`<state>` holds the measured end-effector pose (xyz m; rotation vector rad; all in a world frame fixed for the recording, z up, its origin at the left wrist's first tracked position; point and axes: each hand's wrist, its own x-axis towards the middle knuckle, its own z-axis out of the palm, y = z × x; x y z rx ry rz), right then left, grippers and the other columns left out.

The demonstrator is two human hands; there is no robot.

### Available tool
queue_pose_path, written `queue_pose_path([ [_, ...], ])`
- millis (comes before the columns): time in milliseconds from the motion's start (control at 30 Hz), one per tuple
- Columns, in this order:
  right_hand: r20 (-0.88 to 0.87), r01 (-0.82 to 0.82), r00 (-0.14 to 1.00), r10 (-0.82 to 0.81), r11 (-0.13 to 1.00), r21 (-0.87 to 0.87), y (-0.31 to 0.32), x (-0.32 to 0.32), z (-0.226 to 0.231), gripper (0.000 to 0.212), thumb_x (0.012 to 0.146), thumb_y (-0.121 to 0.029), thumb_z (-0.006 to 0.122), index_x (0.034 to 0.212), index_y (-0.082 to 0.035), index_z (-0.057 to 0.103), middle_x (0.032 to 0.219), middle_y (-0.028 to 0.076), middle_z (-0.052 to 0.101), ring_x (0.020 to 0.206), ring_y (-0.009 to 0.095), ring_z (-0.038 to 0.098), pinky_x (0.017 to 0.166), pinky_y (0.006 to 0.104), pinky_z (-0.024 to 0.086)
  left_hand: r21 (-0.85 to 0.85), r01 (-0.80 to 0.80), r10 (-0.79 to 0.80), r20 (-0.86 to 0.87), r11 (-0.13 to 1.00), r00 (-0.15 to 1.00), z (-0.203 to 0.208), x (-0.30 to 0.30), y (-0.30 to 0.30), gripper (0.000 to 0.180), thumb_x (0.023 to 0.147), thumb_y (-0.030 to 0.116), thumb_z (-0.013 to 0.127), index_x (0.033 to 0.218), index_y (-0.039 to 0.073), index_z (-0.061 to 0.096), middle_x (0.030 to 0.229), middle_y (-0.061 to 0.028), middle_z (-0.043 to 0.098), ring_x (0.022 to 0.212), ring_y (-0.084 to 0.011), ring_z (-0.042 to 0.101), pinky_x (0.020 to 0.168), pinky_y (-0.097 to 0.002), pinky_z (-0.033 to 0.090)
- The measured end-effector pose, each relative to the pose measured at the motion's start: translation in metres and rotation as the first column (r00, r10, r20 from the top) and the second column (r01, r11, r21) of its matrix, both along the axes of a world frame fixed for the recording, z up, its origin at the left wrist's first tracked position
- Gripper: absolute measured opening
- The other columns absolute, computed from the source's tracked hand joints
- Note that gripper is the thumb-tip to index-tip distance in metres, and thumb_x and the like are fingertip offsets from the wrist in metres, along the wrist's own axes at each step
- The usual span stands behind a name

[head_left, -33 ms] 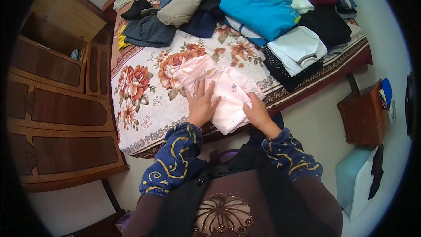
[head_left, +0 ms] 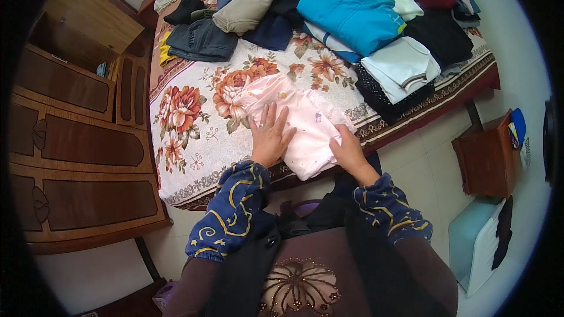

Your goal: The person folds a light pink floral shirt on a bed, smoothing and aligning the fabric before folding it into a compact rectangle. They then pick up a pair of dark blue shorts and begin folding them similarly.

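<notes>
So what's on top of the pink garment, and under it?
The left hand rests on the pink garment; the right hand is at its right edge. Flowered bedcover shows beside it; whatever lies directly beneath is covered.

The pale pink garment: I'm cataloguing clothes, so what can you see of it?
The pale pink garment looks like soft cloth, with tiny scattered dots, a small purple motif and a yellow one. It lies mostly flat, wrinkled at its far end, on the flower-print bed cover, near the bed's edge. The left hand rests spread on its left side; the right hand touches its right edge. Its exact type is unclear.
</notes>
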<state>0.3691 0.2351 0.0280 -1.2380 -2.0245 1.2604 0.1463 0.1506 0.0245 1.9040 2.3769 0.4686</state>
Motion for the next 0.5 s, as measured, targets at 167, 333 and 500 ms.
queue_pose_path([
  [167,0.027,0.041,0.999,-0.043,0.997,0.072,0.005,0.005,-0.033,0.034,0.083,-0.014,0.058,0.115,0.0,0.054,0.101,0.025,0.065,0.097,0.039,0.063,0.084,0.0414,0.049,-0.081,-0.038,0.03,-0.091,0.996,0.995,-0.007,-0.016,0.014,0.064,0.093,0.05,0.049,0.146,0.016,0.037,0.156,-0.0148,0.024,0.145,-0.0287,0.021,0.106,-0.0706,0.012],
  [333,0.114,0.045,0.992,-0.049,0.999,0.03,0.001,0.0,-0.021,0.043,0.084,-0.012,0.056,0.125,-0.001,0.047,0.114,0.025,0.061,0.108,0.04,0.059,0.093,0.0417,0.046,-0.241,-0.207,0.204,-0.039,0.948,0.978,-0.006,-0.043,0.024,0.065,0.096,0.052,0.04,0.15,0.017,0.029,0.158,-0.0084,0.02,0.147,-0.0239,0.017,0.108,-0.068,0.012],
  [500,0.075,0.07,0.994,-0.074,0.996,0.062,0.003,0.004,-0.027,0.046,0.084,-0.013,0.054,0.128,-0.002,0.046,0.121,0.025,0.059,0.111,0.041,0.057,0.095,0.0432,0.044,-0.094,-0.32,0.327,0.072,0.943,0.942,0.005,-0.063,0.014,0.061,0.097,0.04,0.045,0.147,0.008,0.031,0.15,-0.0175,0.031,0.139,-0.0295,0.03,0.108,-0.0556,0.025],
])
